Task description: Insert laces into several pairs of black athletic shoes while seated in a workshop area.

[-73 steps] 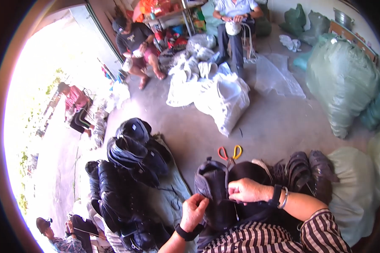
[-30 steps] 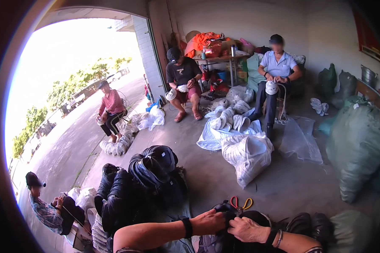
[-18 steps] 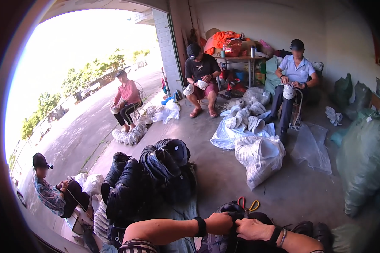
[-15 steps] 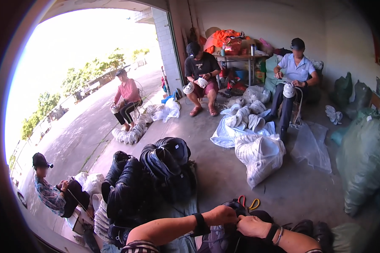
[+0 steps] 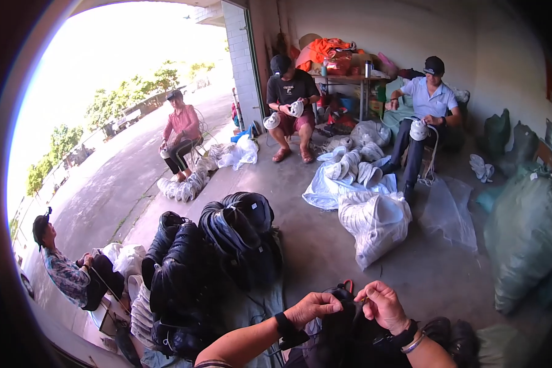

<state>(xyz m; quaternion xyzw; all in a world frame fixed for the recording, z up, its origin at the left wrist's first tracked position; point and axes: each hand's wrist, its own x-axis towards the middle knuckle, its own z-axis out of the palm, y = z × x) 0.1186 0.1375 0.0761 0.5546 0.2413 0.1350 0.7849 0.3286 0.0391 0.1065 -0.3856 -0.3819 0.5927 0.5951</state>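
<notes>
My left hand (image 5: 316,308) is pinched, thumb against forefinger, above a dark cloth piece (image 5: 332,334) lying over my lap. Close by on its right, my right hand (image 5: 383,306) is raised with its fingertips pinched too. Whatever either hand holds is too small to make out. A small gap separates the two hands. Just beyond them a red loop (image 5: 349,285), like a scissor handle, sticks up. Black wristbands sit on both wrists, and a metal bracelet on the right.
Stacks of black cap-like pieces (image 5: 239,230) stand ahead left. A white sack (image 5: 374,227) of pale stacked pieces lies ahead. A big green sack (image 5: 527,239) bulges at right. Several seated people handle pale pieces; a cluttered table (image 5: 349,78) stands behind.
My hands, close together before, have come apart, with the right one lifted and turned. The yellow loop beside the red one no longer shows. The view has shifted slightly.
</notes>
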